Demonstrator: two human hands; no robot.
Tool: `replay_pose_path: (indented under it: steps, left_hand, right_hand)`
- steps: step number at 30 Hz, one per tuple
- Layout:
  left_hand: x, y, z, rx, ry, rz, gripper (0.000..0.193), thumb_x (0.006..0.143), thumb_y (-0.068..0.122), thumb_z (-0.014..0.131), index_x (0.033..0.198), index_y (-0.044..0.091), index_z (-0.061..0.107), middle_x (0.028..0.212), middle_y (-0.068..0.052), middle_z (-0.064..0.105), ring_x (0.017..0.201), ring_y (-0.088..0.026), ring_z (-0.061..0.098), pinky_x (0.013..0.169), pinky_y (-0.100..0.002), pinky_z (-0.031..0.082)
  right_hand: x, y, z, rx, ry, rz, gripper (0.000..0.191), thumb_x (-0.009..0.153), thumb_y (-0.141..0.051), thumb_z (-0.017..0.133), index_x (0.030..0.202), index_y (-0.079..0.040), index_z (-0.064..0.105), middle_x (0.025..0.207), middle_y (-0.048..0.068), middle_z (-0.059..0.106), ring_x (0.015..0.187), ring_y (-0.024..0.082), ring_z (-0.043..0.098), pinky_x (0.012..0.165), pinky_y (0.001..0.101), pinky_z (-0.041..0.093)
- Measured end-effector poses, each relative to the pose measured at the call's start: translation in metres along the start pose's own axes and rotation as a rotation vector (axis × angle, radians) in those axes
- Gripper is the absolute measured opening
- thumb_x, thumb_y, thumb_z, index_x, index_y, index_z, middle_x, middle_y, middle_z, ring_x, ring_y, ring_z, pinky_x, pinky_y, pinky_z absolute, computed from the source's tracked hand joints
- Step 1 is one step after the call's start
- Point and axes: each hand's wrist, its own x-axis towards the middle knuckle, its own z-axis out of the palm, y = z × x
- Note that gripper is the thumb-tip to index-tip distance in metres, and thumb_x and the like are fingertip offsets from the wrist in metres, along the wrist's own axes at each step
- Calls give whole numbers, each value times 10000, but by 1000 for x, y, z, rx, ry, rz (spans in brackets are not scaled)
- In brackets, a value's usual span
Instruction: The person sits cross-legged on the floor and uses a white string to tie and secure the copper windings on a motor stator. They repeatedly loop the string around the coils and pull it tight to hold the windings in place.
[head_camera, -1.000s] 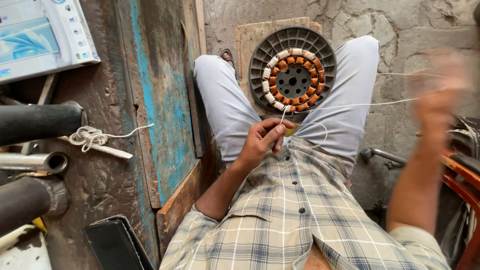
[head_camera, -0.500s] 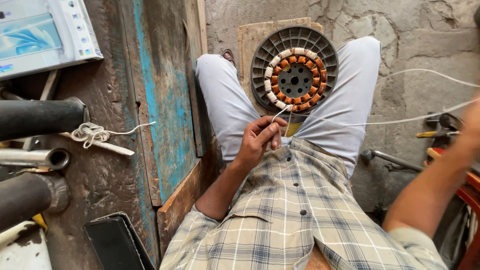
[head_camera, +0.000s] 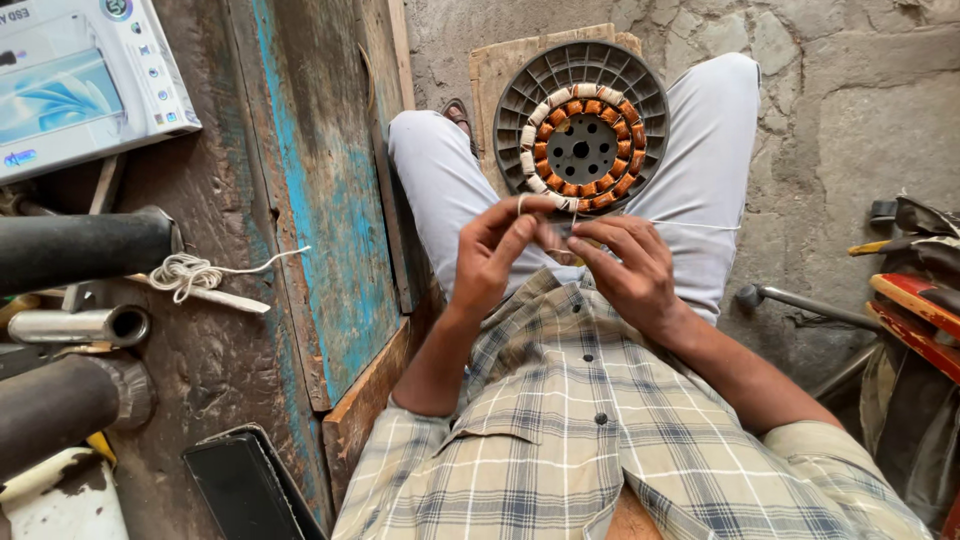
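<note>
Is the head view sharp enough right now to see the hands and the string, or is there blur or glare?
Head view: both hands are sharp, left hand and right hand meeting below the motor winding; soft even daylight, no glare; the thin white string is faint against the trousers; wide-angle bending at the edges.
</note>
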Motion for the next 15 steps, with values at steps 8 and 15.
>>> replay_pose_path:
  steps: [8, 15]
  left_hand:
    - [53, -5, -10, 1108, 100, 575, 294, 952, 85, 748, 1229, 172, 700, 1398, -46, 584, 1396, -246, 497, 1180, -398, 477]
    - [21, -22, -16, 1155, -13, 603, 301, 883, 167, 828, 1162, 191, 718, 1332, -18, 588, 1303, -261, 497, 1159, -406, 423]
  right_hand:
    - [-15, 2, 4, 565, 100, 512, 126, 950, 0, 749, 1072, -3, 714, 1067, 126, 755, 967, 209, 747, 843, 290, 612]
    - [-51, 22, 13, 1049, 207, 945, 75, 1023, -9, 688, 1074, 18, 640, 1095, 181, 761, 1007, 170, 730, 925, 298, 592]
